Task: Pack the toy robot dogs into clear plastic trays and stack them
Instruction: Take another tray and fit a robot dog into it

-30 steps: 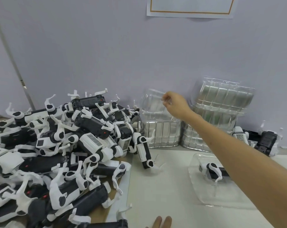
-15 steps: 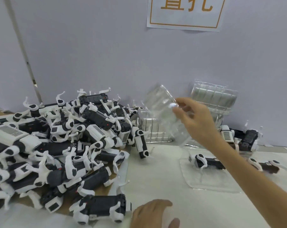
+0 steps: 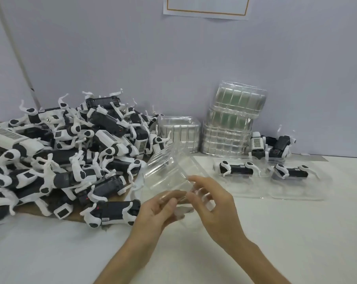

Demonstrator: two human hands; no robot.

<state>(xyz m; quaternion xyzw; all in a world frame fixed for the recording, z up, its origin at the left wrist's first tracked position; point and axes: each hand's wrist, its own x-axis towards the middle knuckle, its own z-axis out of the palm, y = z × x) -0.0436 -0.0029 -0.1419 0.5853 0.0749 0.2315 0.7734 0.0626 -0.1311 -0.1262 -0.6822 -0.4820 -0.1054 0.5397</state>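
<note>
- Grips the near rim of the tray [image 3: 169, 171] with the left hand [image 3: 155, 212]: fingers [image 3: 167, 202] curled underneath and partly visible through the plastic, thumb over the top.
- Grasps the same near end from the other side with the right hand [image 3: 216, 206], fingers bent onto the rim. Cannot tell the exact contact through the glare.
- Probably takes both hands because thin plastic flexes, or to peel nested pieces apart. Cannot tell whether one tray or more.
- Holds the tray in the air over the counter [image 3: 276, 242], straight ahead, between the pile [image 3: 71, 152] and the packed dogs.
- Points its long axis away from the body, leaning slightly left, with the far end raised and the near end low in the fingers. Cannot tell which way the cavity faces.
- Has the nearest dog [image 3: 112, 212] lying just left of the left hand, long axis across the view, handy for loading.
- To the right, two packed dogs [image 3: 237, 170] in open clear trays flat on the counter, side by side, long axes left to right.
- Behind, tray stacks [image 3: 233, 124] against the wall, likely set there for easy reach, with a few loose dogs [image 3: 274, 146] just beside them.
</note>
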